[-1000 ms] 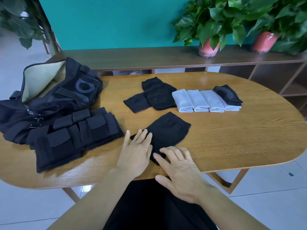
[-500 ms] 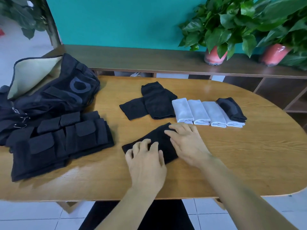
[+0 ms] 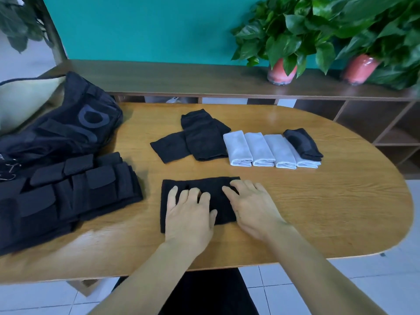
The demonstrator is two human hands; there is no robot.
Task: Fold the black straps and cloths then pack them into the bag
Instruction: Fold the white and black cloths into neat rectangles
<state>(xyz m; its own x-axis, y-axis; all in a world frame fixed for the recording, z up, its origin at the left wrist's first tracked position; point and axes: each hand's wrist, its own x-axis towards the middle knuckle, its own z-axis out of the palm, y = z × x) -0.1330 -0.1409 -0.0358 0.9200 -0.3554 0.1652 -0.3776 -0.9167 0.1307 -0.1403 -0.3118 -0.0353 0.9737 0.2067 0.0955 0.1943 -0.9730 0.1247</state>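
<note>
A folded black cloth (image 3: pixel 218 201) lies flat near the front of the wooden table (image 3: pixel 318 212). My left hand (image 3: pixel 189 214) presses on its left half with fingers spread. My right hand (image 3: pixel 254 208) lies flat on its right edge. Two more black cloths (image 3: pixel 204 139) overlap farther back at the centre. A small folded black cloth (image 3: pixel 303 144) rests on the rightmost of several folded white cloths (image 3: pixel 261 148). Black straps with pouches (image 3: pixel 68 192) are stacked at the left. Behind them lies the open black bag (image 3: pixel 68 123) with a pale lining.
A low wooden shelf (image 3: pixel 204 78) runs behind the table and carries two potted plants (image 3: pixel 281 71) in pink pots. The teal wall stands behind it. White floor tiles show below the table's front edge.
The black cloth under my hands went from a diagonal, larger shape to a squared, flatter rectangle. Both hands moved forward onto it and now press it down.
</note>
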